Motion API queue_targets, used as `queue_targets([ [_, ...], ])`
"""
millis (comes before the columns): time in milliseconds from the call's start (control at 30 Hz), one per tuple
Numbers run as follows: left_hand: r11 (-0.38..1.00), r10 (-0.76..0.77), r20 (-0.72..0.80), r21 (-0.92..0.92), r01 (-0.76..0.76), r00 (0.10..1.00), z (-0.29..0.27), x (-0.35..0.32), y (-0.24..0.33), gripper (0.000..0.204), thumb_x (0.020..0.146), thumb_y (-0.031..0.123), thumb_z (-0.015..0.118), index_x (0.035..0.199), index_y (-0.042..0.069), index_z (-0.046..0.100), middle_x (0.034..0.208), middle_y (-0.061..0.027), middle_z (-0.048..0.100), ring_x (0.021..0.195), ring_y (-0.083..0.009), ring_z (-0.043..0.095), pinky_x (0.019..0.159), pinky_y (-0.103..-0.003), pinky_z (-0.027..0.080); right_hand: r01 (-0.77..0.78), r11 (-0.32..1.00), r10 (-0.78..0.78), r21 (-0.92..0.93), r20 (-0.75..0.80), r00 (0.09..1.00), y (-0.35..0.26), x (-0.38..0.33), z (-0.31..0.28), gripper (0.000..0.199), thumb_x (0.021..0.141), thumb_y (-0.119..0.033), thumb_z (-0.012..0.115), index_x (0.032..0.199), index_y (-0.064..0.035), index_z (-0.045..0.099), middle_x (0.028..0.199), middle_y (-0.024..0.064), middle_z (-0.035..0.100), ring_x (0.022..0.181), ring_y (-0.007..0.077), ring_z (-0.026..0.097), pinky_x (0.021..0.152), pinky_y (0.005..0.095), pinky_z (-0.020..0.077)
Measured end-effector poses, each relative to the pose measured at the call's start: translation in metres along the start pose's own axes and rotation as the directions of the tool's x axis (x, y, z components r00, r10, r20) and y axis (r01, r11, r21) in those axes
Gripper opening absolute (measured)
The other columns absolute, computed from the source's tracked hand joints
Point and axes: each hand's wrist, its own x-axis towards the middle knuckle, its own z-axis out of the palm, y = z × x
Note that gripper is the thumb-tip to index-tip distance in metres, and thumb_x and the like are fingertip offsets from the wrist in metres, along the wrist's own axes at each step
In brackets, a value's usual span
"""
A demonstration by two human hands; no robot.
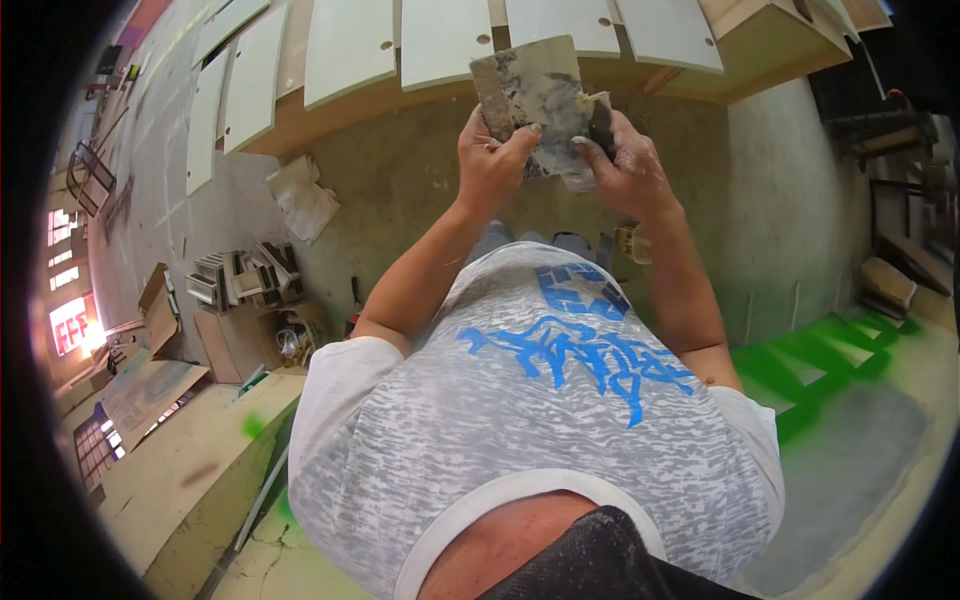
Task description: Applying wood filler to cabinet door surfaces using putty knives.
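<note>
My left hand (497, 152) grips the left side of a flat, roughly rectangular sheet (545, 85), its thumb pressed on the front face. The sheet is pale and dusty with dark grey smears; it looks like worn sandpaper, though I cannot be sure. My right hand (632, 168) is closed at the sheet's lower right, thumb toward its edge. Between those right fingers sits a small dark piece with a ragged, pale-crusted top (598, 112), partly hidden by the hand. White dust coats the fingers of both hands. Both are held out in front of my chest, near the row of white panels.
White panels (447, 45) with round holes rest along a wooden bench (440, 97) at the far side. Crumpled pale sheeting (303, 198) lies on the floor to the left, with stacked wood pieces (240, 275) nearer. Green paint (815, 370) marks the floor at right.
</note>
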Motion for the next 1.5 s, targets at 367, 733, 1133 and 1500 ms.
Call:
queue_targets([
  [367, 0.996, -0.018, 0.068, 0.084, 0.013, 0.998, -0.008, 0.005, -0.024, 0.032, 0.071, -0.002, 0.055, 0.102, -0.003, 0.048, 0.090, -0.0073, 0.059, 0.078, -0.0121, 0.056, 0.070, -0.024, 0.047, 0.144, 0.940, -0.047, -0.310, 0.301, 0.953, 0.014, 0.011, -0.012, 0.050, 0.063, -0.011, 0.066, 0.108, 0.0004, 0.045, 0.089, 0.0210, 0.058, 0.087, 0.0301, 0.057, 0.076, 0.0351, 0.0445],
  [733, 0.997, 0.072, -0.095, -0.006, -0.073, 0.993, -0.014, 0.021, -0.036, 0.035, 0.075, -0.005, 0.039, 0.109, -0.005, 0.035, 0.102, -0.0146, 0.053, 0.091, -0.0187, 0.054, 0.079, -0.029, 0.045, -0.003, 0.963, -0.013, -0.271, -0.056, 0.998, 0.052, -0.037, -0.013, 0.037, 0.065, 0.001, 0.056, 0.101, -0.0068, 0.054, 0.086, 0.0124, 0.060, 0.083, 0.0256, 0.058, 0.071, 0.0304, 0.0467],
  [1133, 0.913, -0.324, 0.142, 0.305, 0.270, 0.935, -0.037, -0.004, -0.060, 0.035, 0.072, -0.001, 0.041, 0.107, -0.004, 0.041, 0.094, -0.0124, 0.055, 0.086, -0.0191, 0.056, 0.074, -0.030, 0.047, 0.077, 0.773, -0.296, -0.629, -0.251, 0.922, 0.118, -0.009, 0.014, 0.018, 0.068, -0.006, 0.055, 0.086, -0.0074, 0.059, 0.073, 0.0119, 0.058, 0.069, 0.0293, 0.055, 0.061, 0.0367, 0.0452],
  [1500, 0.882, -0.471, 0.082, 0.043, 0.469, 0.878, -0.109, 0.011, -0.054, 0.038, 0.070, -0.005, 0.044, 0.107, -0.004, 0.042, 0.098, -0.0114, 0.054, 0.088, -0.0207, 0.056, 0.077, -0.033, 0.047, -0.268, 0.785, -0.080, -0.558, -0.520, 0.850, 0.116, 0.005, -0.023, 0.023, 0.072, -0.014, 0.057, 0.094, -0.0091, 0.057, 0.078, 0.0172, 0.059, 0.074, 0.0348, 0.056, 0.068, 0.0410, 0.0462],
])
